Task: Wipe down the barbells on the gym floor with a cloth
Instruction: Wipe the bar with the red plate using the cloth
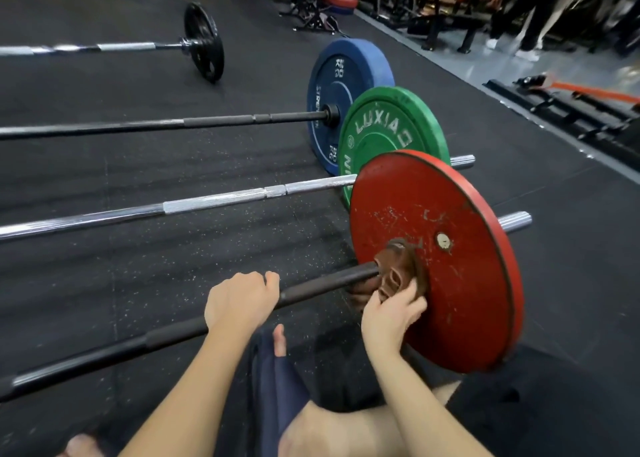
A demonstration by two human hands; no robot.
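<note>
Head-worn view, down and forward.

Left grip [242, 301] and right grip [391, 314] both extended forward, curled tight.

The black rubber floor [207, 259], flecked with pale specks, fills most of the frame and carries four barbells lying roughly parallel. The nearest barbell [104, 356], at lower centre, stands on its red plate [460, 283]. Behind it a chrome barbell [173, 207] rests on a green plate [388, 127], then a dark barbell [138, 126] on a blue plate [343, 76]. At upper left the farthest barbell [114, 46] rests on a black plate [204, 41]. A paler grey strip [502, 65] of flooring borders the mat at upper right
</note>
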